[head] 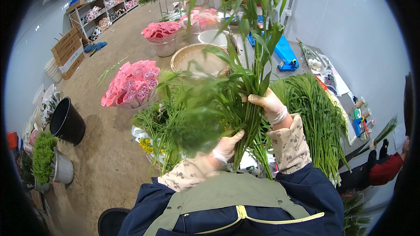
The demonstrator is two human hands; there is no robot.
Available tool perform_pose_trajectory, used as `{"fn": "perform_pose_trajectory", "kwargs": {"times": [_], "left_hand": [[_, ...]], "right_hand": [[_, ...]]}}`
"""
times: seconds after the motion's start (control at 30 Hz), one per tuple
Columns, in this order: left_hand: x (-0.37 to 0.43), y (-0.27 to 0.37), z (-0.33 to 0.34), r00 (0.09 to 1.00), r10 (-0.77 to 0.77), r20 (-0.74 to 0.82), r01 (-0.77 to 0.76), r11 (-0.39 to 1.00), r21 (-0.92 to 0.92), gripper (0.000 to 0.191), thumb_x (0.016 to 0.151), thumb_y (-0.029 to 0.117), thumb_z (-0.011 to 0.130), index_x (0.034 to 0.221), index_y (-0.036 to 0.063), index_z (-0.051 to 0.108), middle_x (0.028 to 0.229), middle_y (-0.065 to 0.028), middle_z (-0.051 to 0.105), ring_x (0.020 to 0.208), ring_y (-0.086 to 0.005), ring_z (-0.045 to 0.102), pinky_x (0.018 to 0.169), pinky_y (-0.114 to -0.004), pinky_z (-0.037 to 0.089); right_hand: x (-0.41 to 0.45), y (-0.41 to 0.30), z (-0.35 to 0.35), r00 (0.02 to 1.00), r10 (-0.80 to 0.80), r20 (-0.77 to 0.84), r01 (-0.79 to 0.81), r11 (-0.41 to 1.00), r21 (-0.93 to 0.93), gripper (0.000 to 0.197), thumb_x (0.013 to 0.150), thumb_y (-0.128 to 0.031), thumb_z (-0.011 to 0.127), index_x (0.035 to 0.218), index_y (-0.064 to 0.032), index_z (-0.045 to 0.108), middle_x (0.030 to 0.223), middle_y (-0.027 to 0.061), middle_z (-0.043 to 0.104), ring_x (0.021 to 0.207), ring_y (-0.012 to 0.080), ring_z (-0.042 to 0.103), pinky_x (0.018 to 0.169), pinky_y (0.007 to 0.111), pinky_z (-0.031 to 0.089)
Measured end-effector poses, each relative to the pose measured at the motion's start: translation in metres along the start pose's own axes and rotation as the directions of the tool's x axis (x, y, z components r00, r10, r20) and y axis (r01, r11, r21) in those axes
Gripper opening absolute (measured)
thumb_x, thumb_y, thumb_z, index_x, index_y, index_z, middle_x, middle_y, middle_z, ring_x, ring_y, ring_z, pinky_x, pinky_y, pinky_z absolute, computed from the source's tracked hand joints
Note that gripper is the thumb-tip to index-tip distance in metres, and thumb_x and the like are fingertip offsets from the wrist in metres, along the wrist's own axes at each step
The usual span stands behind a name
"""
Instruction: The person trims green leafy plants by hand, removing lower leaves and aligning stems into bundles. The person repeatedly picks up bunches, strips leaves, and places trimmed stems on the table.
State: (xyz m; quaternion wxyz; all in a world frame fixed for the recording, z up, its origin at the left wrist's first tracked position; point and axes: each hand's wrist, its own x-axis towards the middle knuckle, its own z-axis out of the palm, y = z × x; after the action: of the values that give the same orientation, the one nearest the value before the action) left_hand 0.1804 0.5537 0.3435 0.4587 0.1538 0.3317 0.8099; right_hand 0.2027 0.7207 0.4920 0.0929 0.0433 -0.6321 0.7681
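Note:
A bunch of leafy green ornamental grass (254,105) stands nearly upright in front of my body, its feathery heads above. My right hand (271,106), in a thin pale glove, grips the stems at mid-height. Lower down, my left hand (226,147) is closed around the same stems near their cut ends, also gloved. Left of the bunch, loose green stems lie in a blurred heap (164,127), with some yellow flowers (147,147) under them. To the right lies a thick pile of similar grass (311,121) on the grey table (347,100).
Pink-wrapped flower bunches (134,83) stand front left, near a large beige tub (183,60). A blue tool (285,52) and tape rolls (361,102) lie on the table. A black bucket (68,121) stands on the floor at left. Another person (384,170) is at far right.

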Motion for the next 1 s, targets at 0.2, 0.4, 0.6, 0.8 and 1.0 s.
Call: {"fn": "perform_pose_trajectory", "kwargs": {"times": [0.2,0.4,0.6,0.8,1.0], "left_hand": [[0.011,0.007,-0.013,0.988,0.104,-0.114,-0.094,0.992,0.086,0.02,0.099,0.023,0.049,0.109,0.0063,0.056,0.105,-0.0011,0.056,0.095,-0.0125,0.051,0.082,-0.033,0.045],[0.009,-0.001,0.003,0.826,0.517,0.224,-0.458,0.385,0.801,0.023,0.096,0.013,0.048,0.114,0.0042,0.06,0.1,-0.0116,0.061,0.087,-0.0208,0.059,0.075,-0.029,0.047],[0.007,-0.013,-0.01,0.818,0.492,0.297,-0.447,0.22,0.867,0.029,0.092,0.006,0.048,0.119,0.0014,0.058,0.124,-0.0184,0.053,0.11,-0.029,0.054,0.09,-0.034,0.046],[0.015,-0.03,-0.022,0.884,0.437,0.169,-0.406,0.535,0.741,0.03,0.093,0.005,0.045,0.121,0.0007,0.052,0.128,-0.02,0.052,0.113,-0.0318,0.053,0.092,-0.04,0.045],[-0.002,-0.065,-0.053,0.915,0.316,0.251,-0.388,0.522,0.76,0.033,0.099,0.018,0.045,0.129,0.007,0.051,0.118,-0.0168,0.057,0.098,-0.0255,0.059,0.084,-0.031,0.051]], "right_hand": [[-0.009,0.002,0.009,0.975,0.017,-0.223,0.022,0.985,0.173,0.025,0.09,-0.023,0.064,0.106,-0.0048,0.059,0.087,0.006,0.063,0.076,0.0217,0.063,0.071,0.036,0.053],[-0.008,0.015,0.017,0.936,-0.032,-0.352,0.095,0.982,0.163,0.021,0.097,-0.025,0.055,0.095,-0.0052,0.058,0.071,0.0049,0.055,0.057,0.0171,0.052,0.054,0.034,0.044],[-0.013,0.008,0.029,0.954,-0.068,-0.293,0.122,0.978,0.169,0.022,0.097,-0.021,0.052,0.086,-0.0035,0.057,0.063,0.0044,0.053,0.05,0.0147,0.047,0.049,0.03,0.039],[-0.012,0.013,0.033,0.93,-0.114,-0.35,0.174,0.974,0.143,0.02,0.096,-0.022,0.056,0.089,-0.0037,0.057,0.065,0.0059,0.053,0.049,0.0159,0.047,0.048,0.031,0.039],[-0.014,-0.082,0.005,0.801,-0.52,-0.296,0.532,0.845,-0.045,0.033,0.098,-0.037,0.05,0.08,-0.0096,0.053,0.063,-0.0027,0.041,0.055,0.0098,0.036,0.052,0.026,0.034]]}}
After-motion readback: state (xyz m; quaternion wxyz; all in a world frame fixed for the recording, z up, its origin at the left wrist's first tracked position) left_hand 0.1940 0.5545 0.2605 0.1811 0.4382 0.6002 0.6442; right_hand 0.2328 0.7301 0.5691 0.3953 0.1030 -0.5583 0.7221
